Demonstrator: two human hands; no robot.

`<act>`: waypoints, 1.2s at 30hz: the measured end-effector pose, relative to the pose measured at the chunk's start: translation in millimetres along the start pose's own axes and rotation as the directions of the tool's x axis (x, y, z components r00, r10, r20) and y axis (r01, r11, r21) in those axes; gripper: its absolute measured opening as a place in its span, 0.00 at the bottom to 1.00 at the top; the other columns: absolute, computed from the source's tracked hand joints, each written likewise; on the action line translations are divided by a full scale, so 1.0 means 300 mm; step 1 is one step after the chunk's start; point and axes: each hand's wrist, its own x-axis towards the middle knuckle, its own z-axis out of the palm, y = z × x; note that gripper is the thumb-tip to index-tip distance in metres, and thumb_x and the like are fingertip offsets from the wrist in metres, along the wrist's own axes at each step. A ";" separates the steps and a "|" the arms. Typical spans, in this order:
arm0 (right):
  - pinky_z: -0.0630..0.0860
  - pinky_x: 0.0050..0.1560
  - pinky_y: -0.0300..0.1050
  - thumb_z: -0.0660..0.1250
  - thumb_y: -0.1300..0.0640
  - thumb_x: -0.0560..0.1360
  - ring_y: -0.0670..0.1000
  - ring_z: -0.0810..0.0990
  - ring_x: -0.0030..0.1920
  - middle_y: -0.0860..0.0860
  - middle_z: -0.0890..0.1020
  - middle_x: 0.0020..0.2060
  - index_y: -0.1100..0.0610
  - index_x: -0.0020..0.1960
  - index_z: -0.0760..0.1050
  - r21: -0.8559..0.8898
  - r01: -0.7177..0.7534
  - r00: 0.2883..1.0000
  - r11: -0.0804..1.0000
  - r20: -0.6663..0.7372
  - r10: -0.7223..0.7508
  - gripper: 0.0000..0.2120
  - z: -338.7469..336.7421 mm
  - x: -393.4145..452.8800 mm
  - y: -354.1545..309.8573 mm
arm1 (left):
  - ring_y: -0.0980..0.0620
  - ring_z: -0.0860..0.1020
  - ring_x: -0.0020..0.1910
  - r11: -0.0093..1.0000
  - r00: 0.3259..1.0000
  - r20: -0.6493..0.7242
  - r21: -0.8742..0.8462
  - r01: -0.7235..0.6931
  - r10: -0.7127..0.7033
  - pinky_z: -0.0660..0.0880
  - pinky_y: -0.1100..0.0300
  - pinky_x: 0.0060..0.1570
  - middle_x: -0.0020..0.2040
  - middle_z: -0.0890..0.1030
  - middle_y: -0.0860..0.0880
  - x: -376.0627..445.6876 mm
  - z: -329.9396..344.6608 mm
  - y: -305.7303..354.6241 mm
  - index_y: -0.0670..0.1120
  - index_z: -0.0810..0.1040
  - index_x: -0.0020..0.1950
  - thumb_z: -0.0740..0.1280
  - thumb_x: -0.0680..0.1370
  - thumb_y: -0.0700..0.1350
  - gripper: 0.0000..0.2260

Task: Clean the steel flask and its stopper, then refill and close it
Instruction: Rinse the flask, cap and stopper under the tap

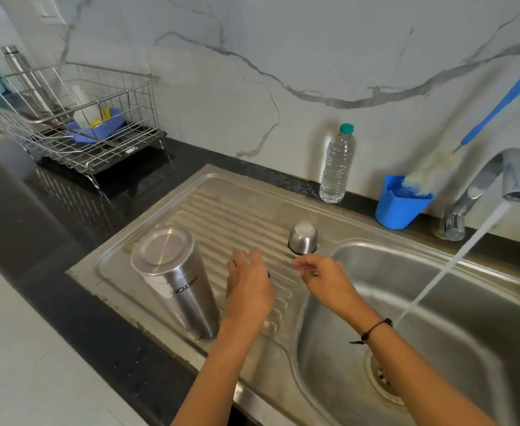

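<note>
Dark bench runs along a marbled wall; set into it, a steel sink with a ribbed drainboard to the left of the bowl. Dish rack of steel wire stands at far left on the bench, holding a blue item and some utensils (contents too small to list exactly). Tap at right rear is on; water stream falls slanting into the bowl, clear of both hands. Steel flask stands inverted on the drainboard, base up, mouth down, lettering upside down, just left of the left hand. Clear plastic water bottle with a teal cap stands upright at the wall behind the drainboard. Blue cup sits between the bottle and the tap, with a blue-handled bottle brush leaning in it, handle slanting up to the right. Left hand is over the drainboard, fingers loosely curled; a small dark edge shows at its right side, and I cannot tell whether it holds something. Right hand is at the lip between drainboard and bowl, fingertips drawn narrow toward the left hand; whether they pinch anything I cannot tell. A black cord bracelet circles the right wrist. Small steel cap sits upside down on the drainboard just beyond the right fingertips, not touched. Stopper not identifiable with certainty.
</note>
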 end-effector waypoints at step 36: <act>0.72 0.62 0.55 0.59 0.72 0.68 0.60 0.73 0.63 0.60 0.78 0.57 0.61 0.67 0.67 -0.324 -0.092 0.978 0.941 -0.207 0.025 0.28 -0.448 -0.274 0.432 | 0.49 0.77 0.41 0.399 0.690 0.690 -0.709 0.582 0.220 0.74 0.55 0.43 0.39 0.79 0.46 0.079 0.504 0.785 0.47 0.75 0.44 0.58 0.80 0.52 0.13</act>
